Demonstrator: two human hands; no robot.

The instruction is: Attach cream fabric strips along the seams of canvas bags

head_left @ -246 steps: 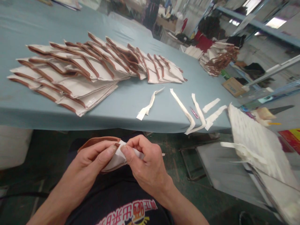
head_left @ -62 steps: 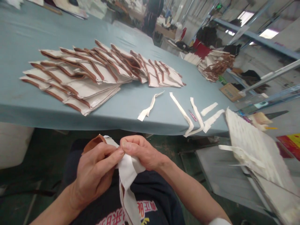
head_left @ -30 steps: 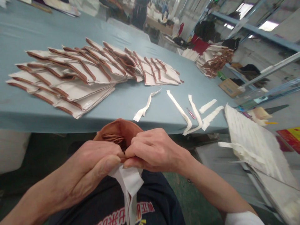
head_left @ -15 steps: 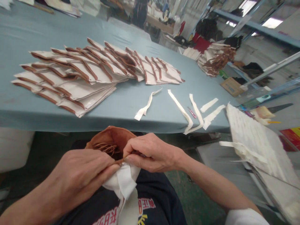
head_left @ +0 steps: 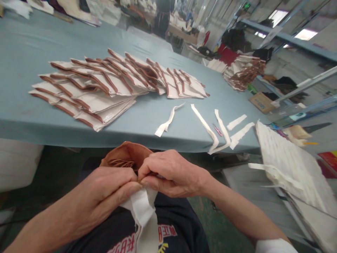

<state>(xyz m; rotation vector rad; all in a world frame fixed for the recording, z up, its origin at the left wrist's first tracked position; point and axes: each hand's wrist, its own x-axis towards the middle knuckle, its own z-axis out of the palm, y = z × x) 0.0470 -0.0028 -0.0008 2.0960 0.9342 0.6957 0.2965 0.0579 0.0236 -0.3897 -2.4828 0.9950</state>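
Note:
Just off the table's front edge, over my lap, both hands pinch one rim of a brown fabric piece (head_left: 116,154) with a white lining. My left hand (head_left: 110,186) is closed on that rim from the left. Against it, almost touching, my right hand (head_left: 168,174) grips the same rim between thumb and fingers. A white fabric strip (head_left: 142,209) hangs down below the pinch, over a dark printed apron (head_left: 181,225). The fingertips hide the exact spot being held. Gathered brown folds show inside the piece's opening.
On the blue-covered table (head_left: 79,137) lies a fanned pile of white pieces with brown edges (head_left: 105,80). Loose white strips (head_left: 205,126) and a small purple tool (head_left: 217,130) lie right of it. A board with white strips (head_left: 286,168) stands at the right; another bundle (head_left: 243,72) lies farther back.
The left hand has shifted right, its fingertips now meeting the right hand's at the rim. The view has turned slightly, so the table's contents appear a little further right.

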